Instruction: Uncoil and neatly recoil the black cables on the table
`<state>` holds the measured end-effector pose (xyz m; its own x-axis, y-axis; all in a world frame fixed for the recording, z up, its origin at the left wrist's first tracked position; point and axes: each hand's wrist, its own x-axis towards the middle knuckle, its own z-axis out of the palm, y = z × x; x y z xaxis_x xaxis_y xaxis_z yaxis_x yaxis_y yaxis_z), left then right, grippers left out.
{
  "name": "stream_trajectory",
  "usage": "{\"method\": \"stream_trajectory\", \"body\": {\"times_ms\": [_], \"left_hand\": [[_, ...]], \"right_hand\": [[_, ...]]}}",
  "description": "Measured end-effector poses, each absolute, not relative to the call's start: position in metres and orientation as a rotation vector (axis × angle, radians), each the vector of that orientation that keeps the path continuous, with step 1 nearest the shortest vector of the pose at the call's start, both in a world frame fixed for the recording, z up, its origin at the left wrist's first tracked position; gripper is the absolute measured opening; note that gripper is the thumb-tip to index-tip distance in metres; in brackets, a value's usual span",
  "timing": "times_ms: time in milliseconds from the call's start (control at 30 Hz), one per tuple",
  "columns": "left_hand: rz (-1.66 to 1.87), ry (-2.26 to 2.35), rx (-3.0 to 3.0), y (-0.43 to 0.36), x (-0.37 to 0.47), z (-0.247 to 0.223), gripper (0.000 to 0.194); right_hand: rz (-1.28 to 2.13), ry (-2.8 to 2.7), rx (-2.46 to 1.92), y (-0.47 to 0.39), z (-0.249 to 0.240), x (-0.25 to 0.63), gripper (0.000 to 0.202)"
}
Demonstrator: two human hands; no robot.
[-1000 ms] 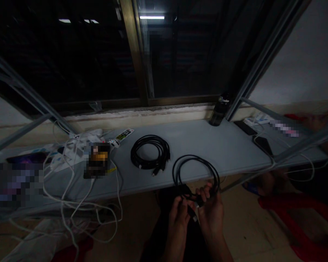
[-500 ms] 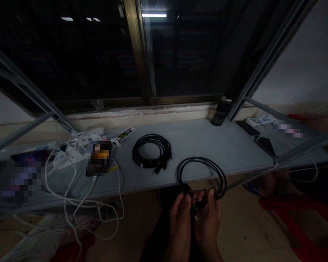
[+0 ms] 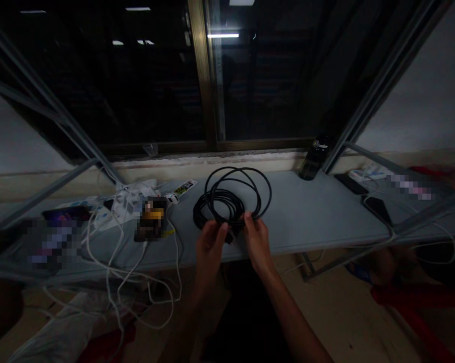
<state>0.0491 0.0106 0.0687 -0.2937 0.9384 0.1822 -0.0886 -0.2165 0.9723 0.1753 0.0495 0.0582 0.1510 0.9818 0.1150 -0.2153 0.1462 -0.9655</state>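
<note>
A looped black cable is held up between both hands, its loops overlapping a thicker coil of black cable that lies on the grey table. My left hand pinches the looped cable at its lower left, in front of the coil's near edge. My right hand grips its lower right, just beside the coil. Dark cable ends hang between the two hands; their exact shape is hard to make out.
White cables and a power strip crowd the left of the grey table, beside a blurred-out device. A dark bottle stands at the back right. Phones lie farther right, near metal frame bars. Red stools stand below.
Both hands have moved up and left with the looped cable, from the table's front edge to the coil. The loops have spread apart and now overlap the coil.
</note>
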Motion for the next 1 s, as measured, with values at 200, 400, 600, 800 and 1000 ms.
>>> {"method": "stream_trajectory", "body": {"times_ms": [200, 400, 600, 800, 1000], "left_hand": [[1.443, 1.644, 1.503, 0.042, -0.007, 0.051, 0.055], [1.390, 1.881, 1.734, 0.032, -0.013, 0.037, 0.053], [1.546, 2.079, 1.733, 0.056, -0.048, 0.027, 0.064], [1.454, 1.937, 1.689, 0.084, -0.055, 0.006, 0.074], [1.494, 1.885, 1.708, 0.100, -0.049, -0.002, 0.065]], "right_hand": [[1.282, -1.399, -1.208, 0.087, 0.038, 0.189, 0.084], [1.102, -1.650, -1.351, 0.094, 0.035, 0.207, 0.079], [0.629, -1.872, -1.417, 0.137, 0.041, 0.225, 0.063], [0.639, -1.973, -1.416, 0.209, 0.043, 0.226, 0.043], [0.750, -2.248, -1.145, 0.260, 0.050, 0.209, 0.055]]}}
